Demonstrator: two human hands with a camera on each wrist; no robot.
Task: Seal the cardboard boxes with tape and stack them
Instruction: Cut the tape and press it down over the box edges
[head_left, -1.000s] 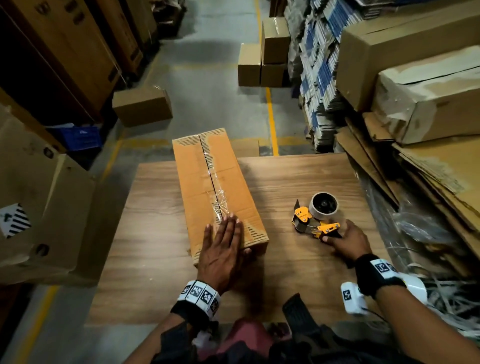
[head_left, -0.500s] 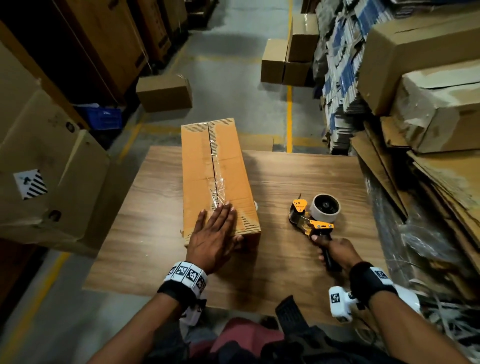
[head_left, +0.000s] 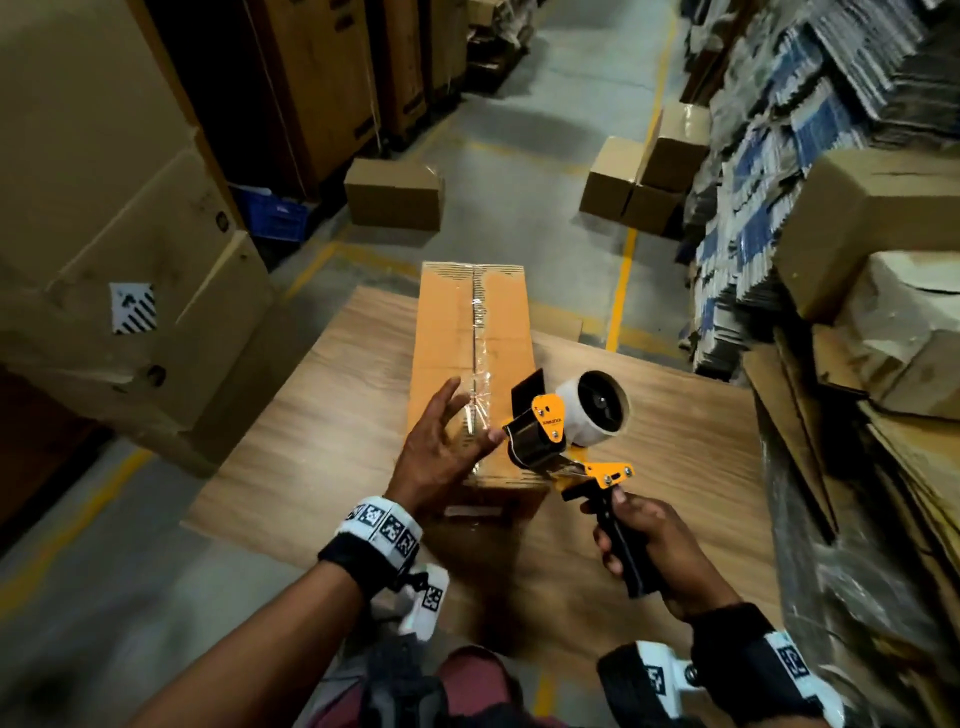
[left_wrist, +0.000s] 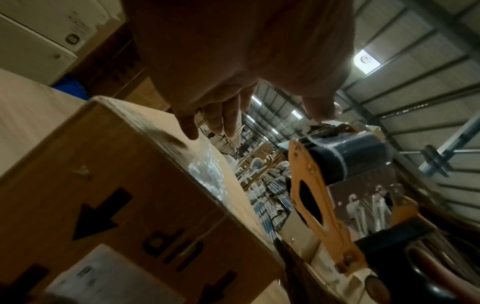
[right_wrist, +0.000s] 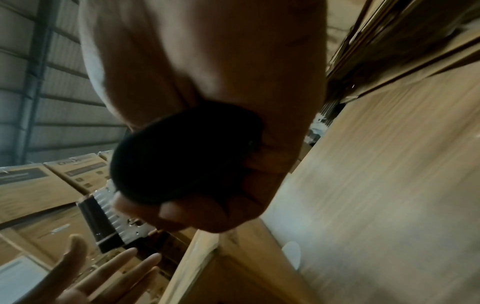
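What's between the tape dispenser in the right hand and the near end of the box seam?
Only the left hand: its open fingers hover above the taped seam at the near end of the cardboard box, thumb tip close to the roller of the tape dispenser that the right hand grips. Nothing else visible blocks it.

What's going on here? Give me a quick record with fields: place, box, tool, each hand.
place: warehouse aisle, wooden table
box: long cardboard box lying on the table, clear tape along its top seam
tool: orange tape dispenser, lifted beside the box's near end
left hand: fingers spread over the box's near end, reaching toward the dispenser
right hand: grips the dispenser's black handle
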